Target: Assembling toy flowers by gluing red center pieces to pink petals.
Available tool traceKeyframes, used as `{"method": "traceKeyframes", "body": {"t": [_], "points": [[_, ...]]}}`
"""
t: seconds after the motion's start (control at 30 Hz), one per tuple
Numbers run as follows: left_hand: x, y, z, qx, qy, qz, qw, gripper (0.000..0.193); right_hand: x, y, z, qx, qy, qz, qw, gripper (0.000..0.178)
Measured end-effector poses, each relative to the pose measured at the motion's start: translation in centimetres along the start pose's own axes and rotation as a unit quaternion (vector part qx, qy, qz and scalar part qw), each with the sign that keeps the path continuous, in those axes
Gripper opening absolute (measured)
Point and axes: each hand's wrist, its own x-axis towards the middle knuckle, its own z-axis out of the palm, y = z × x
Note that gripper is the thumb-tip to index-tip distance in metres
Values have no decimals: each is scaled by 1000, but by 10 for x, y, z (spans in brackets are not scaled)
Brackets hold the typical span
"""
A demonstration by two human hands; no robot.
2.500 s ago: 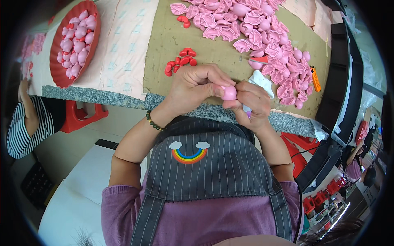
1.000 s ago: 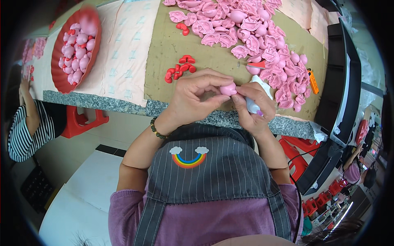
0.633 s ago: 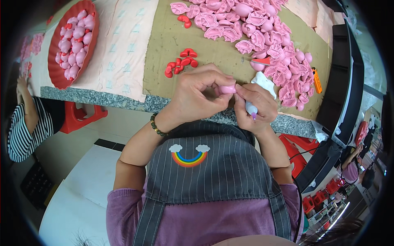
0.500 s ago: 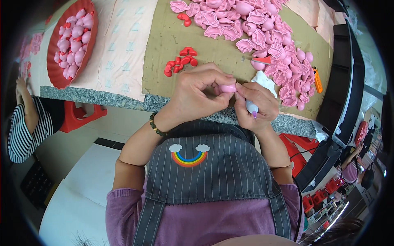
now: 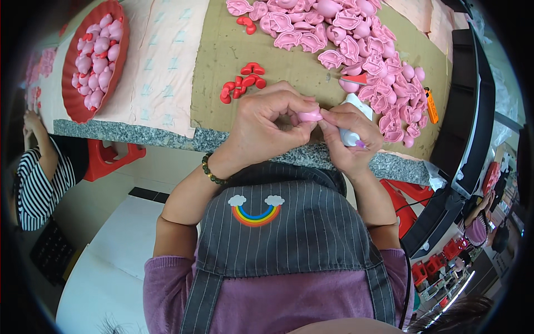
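Observation:
A small pink molded piece (image 5: 310, 116) is pinched in the fingertips of my left hand (image 5: 261, 125), above the table's front edge. My right hand (image 5: 356, 131) has thumb and forefinger closed at the piece's right side. Tucked in that same hand is a white squeeze bottle (image 5: 349, 137) with a purple tip pointing down to the right; fingers cover its middle. Small red bow-shaped pieces (image 5: 253, 69) lie beyond my left hand. A large heap of pink molded shells (image 5: 349, 49) spreads beyond and to the right of my hands.
An olive mat (image 5: 214, 58) covers the granite-edged table (image 5: 214, 137). At left stands a red fluted basin (image 5: 68, 92) of pink pieces. An orange cutter (image 5: 431, 106) and a red-and-white wedge (image 5: 356, 79) lie at right. Another person's striped sleeve (image 5: 41, 186) shows far left.
My right hand has turned, swinging the bottle's purple tip to the right and slightly up. My left hand keeps its pinch on the pink piece.

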Motion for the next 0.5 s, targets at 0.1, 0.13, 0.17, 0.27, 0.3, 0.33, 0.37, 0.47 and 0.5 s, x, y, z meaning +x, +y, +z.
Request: {"method": "traceKeyframes", "body": {"t": [0.1,0.13,0.17,0.27,0.3,0.33,0.37,0.47,0.5], "points": [[1,2,1,6,-8,16,1000,22,1,1,-1,20,-5,6,1000,15],[1,2,1,5,-7,23,1000,23,1,1,-1,18,-9,4,1000,15],[1,3,0,5,-7,24,1000,23,1,-1,-1,18,-8,3,1000,15],[1,3,-2,-15,-31,14,999,26,1,-4,0,-9,-8,-22,1000,15],[1,2,-3,-15,-31,5,999,26,2,-4,0,-14,-8,-23,1000,15],[1,2,-3,-14,-31,-4,999,26,1,-4,0,-19,-8,-23,1000,15],[1,1,-3,-15,-31,-4,999,26,1,-3,0,-19,-9,-22,1000,15],[1,2,-2,-15,-26,-9,1000,26,1,-3,-1,-33,-15,-23,999,16],[1,2,-2,-14,-25,-14,999,26,1,-3,-1,-32,-17,-21,999,16]]}}
